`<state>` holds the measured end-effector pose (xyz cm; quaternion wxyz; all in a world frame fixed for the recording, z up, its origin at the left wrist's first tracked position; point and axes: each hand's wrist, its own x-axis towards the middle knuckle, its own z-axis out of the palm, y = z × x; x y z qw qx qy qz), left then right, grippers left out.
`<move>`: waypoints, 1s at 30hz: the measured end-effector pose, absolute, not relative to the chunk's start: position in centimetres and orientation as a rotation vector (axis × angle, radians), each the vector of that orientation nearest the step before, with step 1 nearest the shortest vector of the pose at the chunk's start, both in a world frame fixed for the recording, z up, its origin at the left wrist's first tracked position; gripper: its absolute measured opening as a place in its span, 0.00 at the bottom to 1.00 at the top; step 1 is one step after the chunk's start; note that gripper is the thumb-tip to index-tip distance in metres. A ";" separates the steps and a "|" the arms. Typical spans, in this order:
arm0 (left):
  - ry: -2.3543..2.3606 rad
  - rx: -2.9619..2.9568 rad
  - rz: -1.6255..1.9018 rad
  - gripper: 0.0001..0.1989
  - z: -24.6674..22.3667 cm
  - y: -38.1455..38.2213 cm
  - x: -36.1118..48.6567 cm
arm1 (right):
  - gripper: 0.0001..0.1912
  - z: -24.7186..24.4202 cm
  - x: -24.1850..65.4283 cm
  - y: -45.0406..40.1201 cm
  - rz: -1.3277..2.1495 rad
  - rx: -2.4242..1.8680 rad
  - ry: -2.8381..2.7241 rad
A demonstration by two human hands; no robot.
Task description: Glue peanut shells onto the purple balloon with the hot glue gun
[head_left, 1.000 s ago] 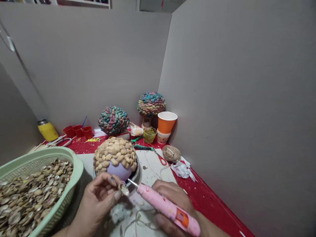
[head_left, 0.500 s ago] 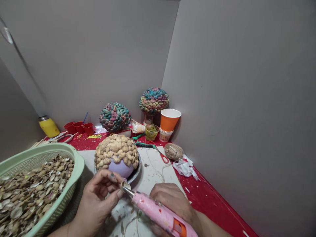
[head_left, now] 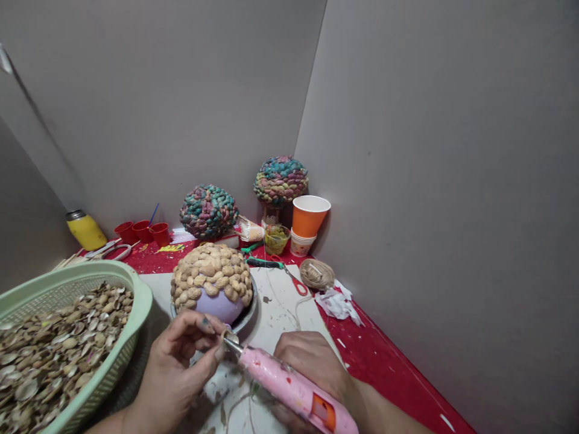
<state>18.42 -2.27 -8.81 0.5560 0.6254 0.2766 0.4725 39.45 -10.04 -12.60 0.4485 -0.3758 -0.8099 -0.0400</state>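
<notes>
Between thumb and fingers, my left hand (head_left: pixel 185 361) pinches a peanut shell (head_left: pixel 231 337), its hollow side toward the tool. My right hand (head_left: pixel 312 364) is wrapped round a pink hot glue gun (head_left: pixel 284 383), whose metal nozzle points left and meets the shell. Just beyond my hands, a lilac balloon (head_left: pixel 220 307) partly covered with peanut shells (head_left: pixel 212 271) rests in a round metal dish (head_left: pixel 251 308). Bare lilac surface shows on its near side. To the left stands a green basket (head_left: pixel 142 295) holding many loose peanut shells (head_left: pixel 67 343).
Two coloured shell-covered balls (head_left: pixel 208 211) stand at the back by an orange paper cup (head_left: pixel 310 217). Red-handled scissors (head_left: pixel 299 286), a twine ball (head_left: pixel 316 274) and crumpled white tissue (head_left: pixel 337 303) lie right. Small red cups (head_left: pixel 142 231) and a yellow bottle (head_left: pixel 85 230) are back left.
The view has shifted slightly. My hands keep nearly the same pose, with the glue gun's nozzle still at the peanut shell.
</notes>
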 end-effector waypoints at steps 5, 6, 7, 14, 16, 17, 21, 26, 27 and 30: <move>0.654 1.490 1.140 0.08 -8.5 -2.4 18.5 | 0.23 -12.4 39.3 -10.0 -0.102 -0.931 -2.011; 0.655 1.493 1.149 0.08 -8.4 -2.5 18.6 | 0.23 -12.4 39.4 -10.0 -0.105 -0.935 -2.016; 0.656 1.495 1.157 0.09 -8.4 -2.5 18.6 | 0.23 -12.4 39.4 -10.0 -0.112 -0.940 -2.021; 0.670 1.518 1.184 0.09 -8.5 -2.5 18.5 | 0.22 -12.7 39.6 -10.0 -0.108 -0.978 -2.036; 0.676 1.525 1.189 0.09 -8.6 -2.5 18.5 | 0.23 -12.7 39.6 -10.0 -0.100 -0.976 -2.035; 0.677 1.526 1.192 0.09 -8.7 -2.5 18.5 | 0.23 -12.6 39.6 -10.0 -0.097 -0.977 -2.036; 0.678 1.534 1.194 0.10 -8.8 -2.5 18.4 | 0.22 -12.3 39.6 -10.0 -0.094 -0.990 -2.031; 0.655 1.547 1.197 0.10 -8.5 -2.6 18.3 | 0.21 -12.0 39.6 -10.1 -0.159 -1.004 -2.038; 0.652 1.545 1.201 0.10 -8.5 -2.6 18.4 | 0.21 -12.0 39.5 -10.1 -0.166 -1.003 -2.041; 0.646 1.535 1.214 0.10 -8.4 -2.6 18.4 | 0.21 -12.0 39.5 -10.0 -0.162 -1.008 -2.055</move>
